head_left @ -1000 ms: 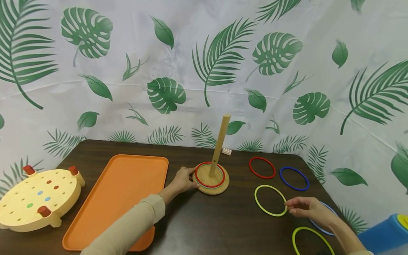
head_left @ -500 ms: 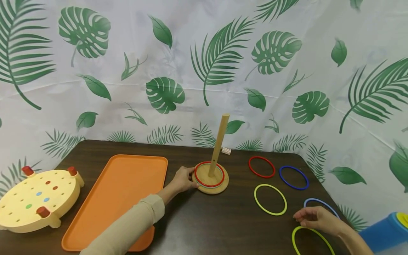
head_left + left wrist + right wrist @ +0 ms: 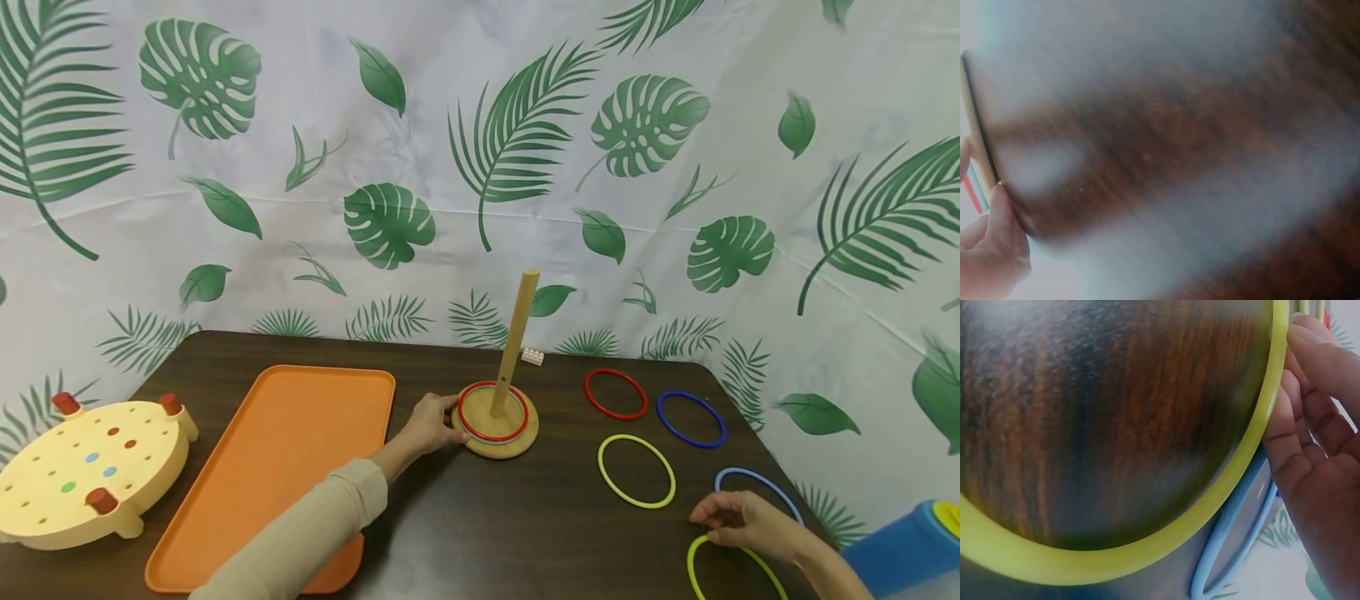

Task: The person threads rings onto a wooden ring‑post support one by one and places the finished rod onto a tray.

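A wooden ring-toss stand (image 3: 515,342) stands at the middle of the table, its peg leaning slightly to the right in the head view. Around the peg's foot, a red ring (image 3: 491,438) lies over a greenish one. My left hand (image 3: 433,423) grips the left edge of the round base, thumb on top, as the left wrist view also shows. At the right front, my right hand (image 3: 750,523) is at the near yellow ring (image 3: 765,568). Its loosely bent fingers (image 3: 1282,431) lie against the ring's outer side, not visibly closed round it. A light-blue ring (image 3: 750,472) lies partly behind that hand.
On the right lie another yellow ring (image 3: 601,465), a red ring (image 3: 587,389) and a dark-blue ring (image 3: 705,445). An orange tray (image 3: 300,450) and a cream pegged board (image 3: 90,467) are left. A white brick (image 3: 532,357) sits behind; a blue object (image 3: 903,546) is far right.
My right hand has moved from the far yellow ring down and rightward to the near yellow ring, and the far ring is left lying on the table. The left hand has stayed at the base.
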`<state>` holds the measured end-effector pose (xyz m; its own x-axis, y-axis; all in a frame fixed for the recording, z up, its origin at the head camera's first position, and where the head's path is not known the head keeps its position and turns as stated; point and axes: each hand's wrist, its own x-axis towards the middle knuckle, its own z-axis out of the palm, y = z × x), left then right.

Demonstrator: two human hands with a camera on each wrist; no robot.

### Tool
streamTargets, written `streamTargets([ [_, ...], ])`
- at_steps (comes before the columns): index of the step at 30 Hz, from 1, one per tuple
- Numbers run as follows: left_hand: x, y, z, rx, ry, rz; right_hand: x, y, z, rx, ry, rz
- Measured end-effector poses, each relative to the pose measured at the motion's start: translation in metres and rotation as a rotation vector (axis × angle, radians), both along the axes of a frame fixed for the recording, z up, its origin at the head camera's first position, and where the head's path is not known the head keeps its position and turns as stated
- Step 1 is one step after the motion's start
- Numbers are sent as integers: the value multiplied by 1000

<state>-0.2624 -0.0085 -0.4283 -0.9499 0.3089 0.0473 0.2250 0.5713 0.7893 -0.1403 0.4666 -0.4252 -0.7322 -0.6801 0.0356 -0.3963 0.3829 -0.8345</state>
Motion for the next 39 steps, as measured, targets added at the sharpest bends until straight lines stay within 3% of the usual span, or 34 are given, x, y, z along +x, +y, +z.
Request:
streamTargets([
  [16, 0, 0, 1, -10, -15, 10, -2, -5, -5, 42, 109, 12],
  [29, 2, 0, 1, -9, -4, 11, -1, -12, -9, 68, 201, -27],
  [35, 3, 0, 2, -5, -17, 11, 1, -16, -9, 105, 241, -60],
  [39, 3, 0, 2, -10, -11, 8, 2, -23, -3, 100, 214, -119],
])
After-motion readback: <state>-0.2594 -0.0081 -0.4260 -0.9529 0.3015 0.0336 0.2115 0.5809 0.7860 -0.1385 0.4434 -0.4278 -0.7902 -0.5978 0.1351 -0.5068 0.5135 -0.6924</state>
